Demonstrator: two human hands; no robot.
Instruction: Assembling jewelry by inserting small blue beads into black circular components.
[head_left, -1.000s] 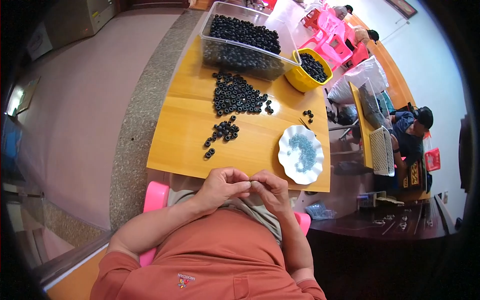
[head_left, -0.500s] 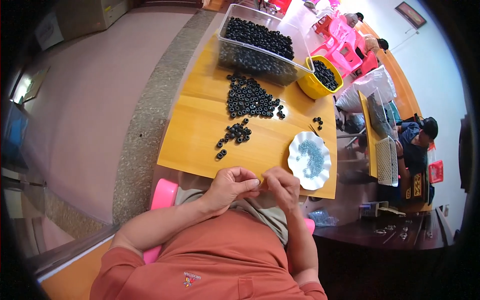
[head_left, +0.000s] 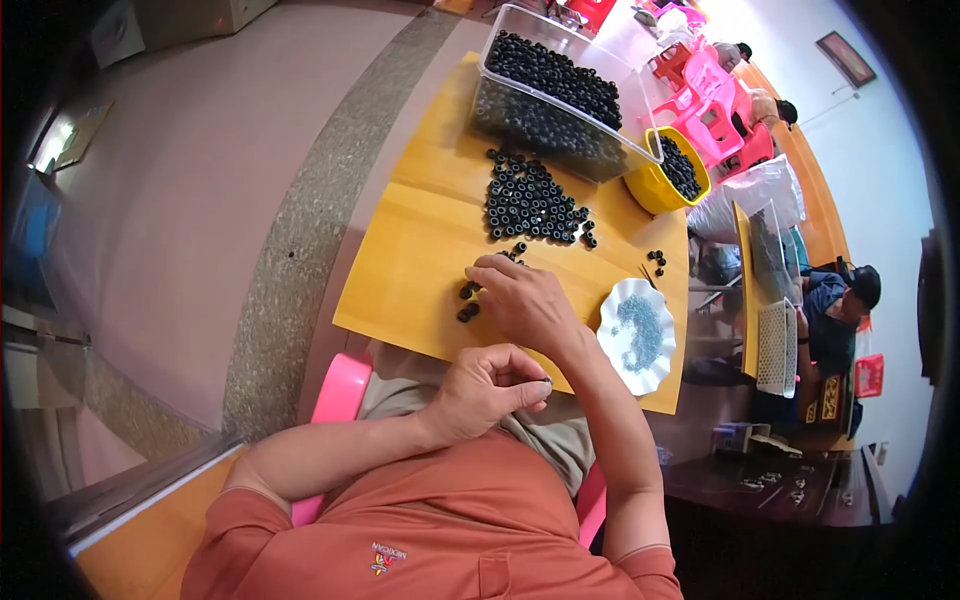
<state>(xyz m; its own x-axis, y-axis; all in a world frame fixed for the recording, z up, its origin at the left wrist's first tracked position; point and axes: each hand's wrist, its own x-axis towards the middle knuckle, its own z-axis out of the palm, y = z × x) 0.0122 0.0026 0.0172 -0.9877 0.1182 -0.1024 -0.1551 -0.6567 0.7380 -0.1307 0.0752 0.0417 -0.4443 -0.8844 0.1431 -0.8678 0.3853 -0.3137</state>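
My left hand (head_left: 490, 388), near the table's front edge, is closed in a pinch on a small dark piece (head_left: 546, 381); the fingers cover most of it. My right hand (head_left: 528, 305) reaches over the small pile of black ring-shaped parts, fingers stretched and bent downward. Its fingertips are beside a few black parts (head_left: 468, 291); the thumb and whatever lies under the palm are hidden. Just beyond, a wider patch of black ring-shaped parts (head_left: 530, 200) lies spread on the table. Right of the hand stands a white scalloped dish (head_left: 608, 322) with small pale-blue bits (head_left: 640, 330).
A clear bin (head_left: 560, 125) of black parts stands at the wooden table's (head_left: 410, 240) far end, beside a yellow tub (head_left: 652, 190) of them. Dark tweezers (head_left: 648, 272) and a few black parts (head_left: 656, 260) lie near the dish. Another person (head_left: 840, 305) works at the right.
My right hand has left my left hand and moved forward and left over the small pile. My left hand stays pinched near the table's edge. The view has shifted slightly.
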